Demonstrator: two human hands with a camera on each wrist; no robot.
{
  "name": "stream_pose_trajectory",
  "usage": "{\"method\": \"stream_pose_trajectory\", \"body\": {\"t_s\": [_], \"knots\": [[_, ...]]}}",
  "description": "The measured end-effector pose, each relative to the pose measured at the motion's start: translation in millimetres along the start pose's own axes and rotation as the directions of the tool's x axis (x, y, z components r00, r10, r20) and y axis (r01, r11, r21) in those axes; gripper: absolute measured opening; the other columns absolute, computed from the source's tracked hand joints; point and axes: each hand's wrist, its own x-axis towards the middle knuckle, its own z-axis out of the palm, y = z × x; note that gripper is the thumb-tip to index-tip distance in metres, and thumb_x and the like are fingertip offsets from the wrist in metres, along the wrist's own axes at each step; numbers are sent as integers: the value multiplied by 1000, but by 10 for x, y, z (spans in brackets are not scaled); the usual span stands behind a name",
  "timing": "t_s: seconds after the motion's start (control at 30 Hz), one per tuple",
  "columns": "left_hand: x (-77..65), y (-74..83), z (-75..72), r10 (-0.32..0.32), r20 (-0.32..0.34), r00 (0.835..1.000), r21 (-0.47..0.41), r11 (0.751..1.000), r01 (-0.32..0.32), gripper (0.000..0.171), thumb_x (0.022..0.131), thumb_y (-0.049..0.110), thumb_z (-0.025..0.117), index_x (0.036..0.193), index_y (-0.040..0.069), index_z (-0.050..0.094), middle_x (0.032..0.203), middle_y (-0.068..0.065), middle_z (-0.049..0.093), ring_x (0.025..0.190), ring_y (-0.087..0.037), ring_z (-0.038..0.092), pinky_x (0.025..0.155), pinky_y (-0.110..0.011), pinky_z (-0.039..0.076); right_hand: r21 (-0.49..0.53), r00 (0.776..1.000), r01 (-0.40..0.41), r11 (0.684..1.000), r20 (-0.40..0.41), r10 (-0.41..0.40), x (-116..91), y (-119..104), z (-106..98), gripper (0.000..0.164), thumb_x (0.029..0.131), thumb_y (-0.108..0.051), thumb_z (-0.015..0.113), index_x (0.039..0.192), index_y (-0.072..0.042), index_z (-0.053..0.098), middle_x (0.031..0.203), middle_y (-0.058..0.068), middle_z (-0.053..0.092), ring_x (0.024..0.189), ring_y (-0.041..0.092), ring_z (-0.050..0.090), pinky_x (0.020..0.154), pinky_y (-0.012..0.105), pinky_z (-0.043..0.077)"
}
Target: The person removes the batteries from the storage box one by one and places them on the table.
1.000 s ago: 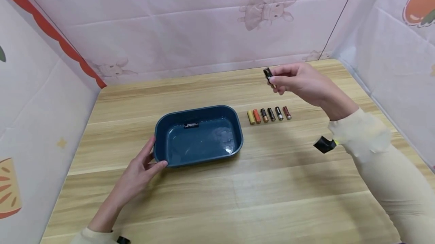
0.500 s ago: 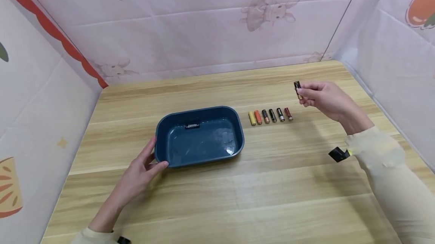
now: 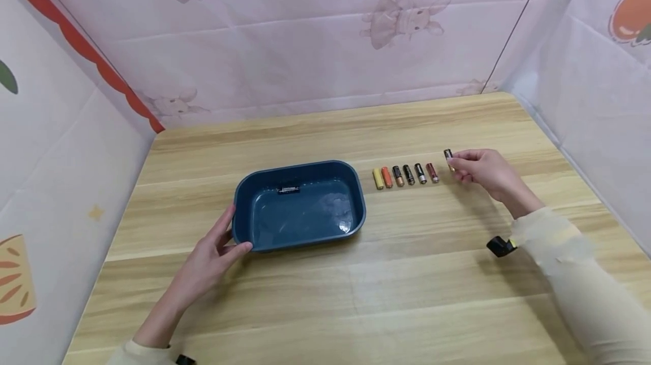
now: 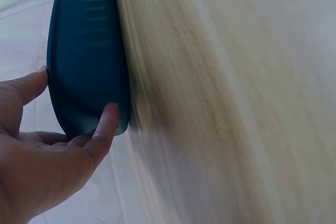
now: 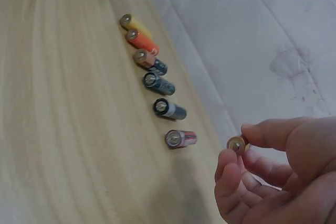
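Observation:
My right hand (image 3: 485,172) pinches a dark battery with a gold end (image 3: 448,153) between thumb and fingertips, just right of a row of batteries. In the right wrist view the end of this battery (image 5: 237,145) faces the camera. The row runs from a yellow battery (image 3: 378,178) and an orange battery (image 3: 387,177) through several dark ones to a red battery (image 3: 432,172). My left hand (image 3: 203,260) grips the left near corner of a dark blue plastic bin (image 3: 300,245), thumb at the rim and fingers along the outer wall. A black battery (image 3: 289,190) lies inside, by the far wall.
The wood-grain table (image 3: 325,308) carries the bin and the row. Patterned cloth walls (image 3: 305,54) enclose its back and both sides. A black wrist device (image 3: 500,246) sticks out from the right sleeve.
My right hand has moved right, then down toward the table with the battery, to the end of the row. The left hand and the bin have stayed put.

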Motion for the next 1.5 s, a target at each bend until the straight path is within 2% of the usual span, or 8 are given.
{"method": "stream_pose_trajectory", "body": {"t_s": [0.1,0.23,0.47,0.67,0.83,1.1,1.5], "knots": [[-1,-7,-1,1,0,1000,6,1000,-1,88,103,19,67,167,10,6,171,-20,9,143,-48,39,104,-42,49,-44,1000,-16,999,-17,15,18,46,45,47,106,-17,62,134,19,53,84,1,70,72,7,64,65,23,60],[-2,0,-2,-5,-2,1000,8,1000,5,88,103,21,67,167,11,7,171,-20,9,143,-48,39,104,-43,49,-91,999,-35,995,-34,32,30,83,87,45,107,-17,60,133,19,54,85,2,69,70,8,64,62,24,60],[-10,8,2,-6,-1,1000,-5,1000,6,88,103,19,67,167,10,7,171,-20,9,143,-48,39,103,-40,51,-182,996,-49,982,-85,34,45,120,158,41,104,-19,64,125,16,63,75,1,68,62,7,60,54,22,57],[-15,-7,15,-13,-2,1000,-19,1000,13,87,103,17,67,167,10,7,170,-22,10,142,-47,41,103,-39,51,-307,990,-59,950,-140,16,55,113,222,38,101,-24,69,116,11,71,66,1,67,56,9,59,48,23,50],[-16,-10,14,-21,-1,1000,-19,1000,21,87,103,19,67,167,10,7,170,-22,10,142,-46,42,103,-39,51,-368,986,-56,928,-165,-6,39,114,241,36,99,-27,72,109,8,73,62,0,65,54,11,58,46,23,44],[-12,-12,6,-8,-3,1000,-25,1000,8,87,103,18,67,167,10,7,170,-22,11,142,-46,42,103,-39,52,-405,983,-35,914,-179,-41,5,115,254,36,98,-30,72,103,6,76,60,1,64,52,14,58,46,25,41],[-16,-4,8,-9,-4,1000,-22,1000,9,86,103,18,66,167,10,8,170,-21,11,143,-47,39,104,-39,50,-402,979,-68,913,-203,-17,-11,96,250,43,103,-37,62,98,4,74,59,0,63,52,13,55,46,26,40]]}}
